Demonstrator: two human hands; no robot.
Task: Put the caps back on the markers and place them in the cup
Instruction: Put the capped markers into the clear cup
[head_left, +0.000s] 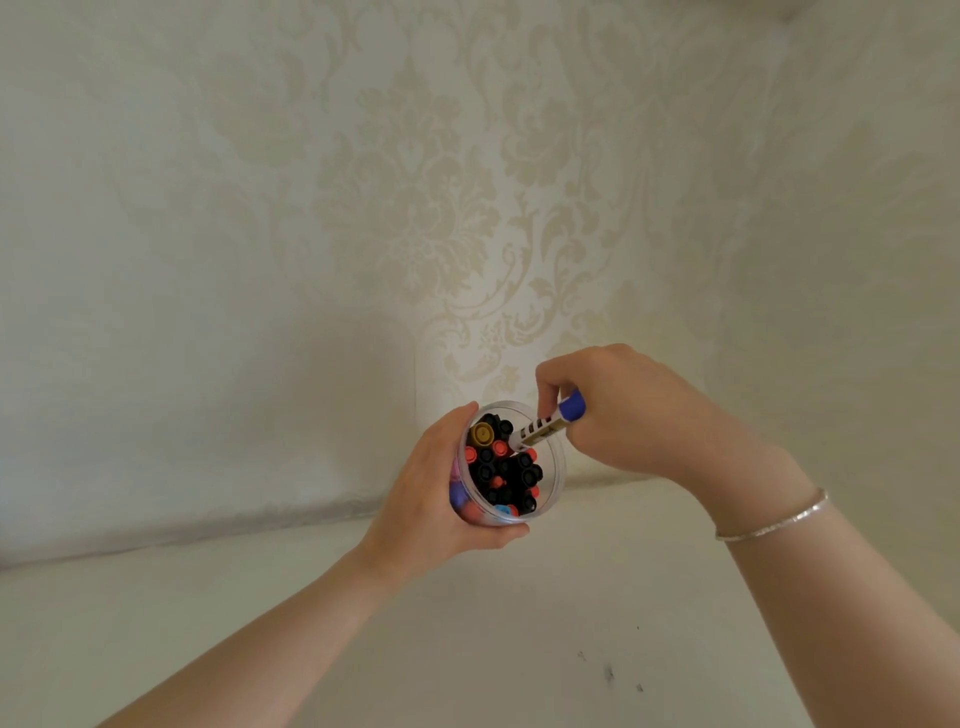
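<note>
A clear plastic cup (557, 467) is held above the table, tilted toward me, and my left hand (426, 493) grips its left side and underside. Several capped markers (501, 470) with black, red, yellow and blue caps fill it. My right hand (628, 410) pinches a white marker with a blue cap (550, 423), slanted with its lower end inside the cup's upper rim. The blue cap sticks out between my fingers.
A pale table top (467, 623) lies below, with a few small dark specks at the lower right. Directly behind the cup rises a cream patterned wall (415, 208). A thin silver bracelet (774, 519) is on my right wrist.
</note>
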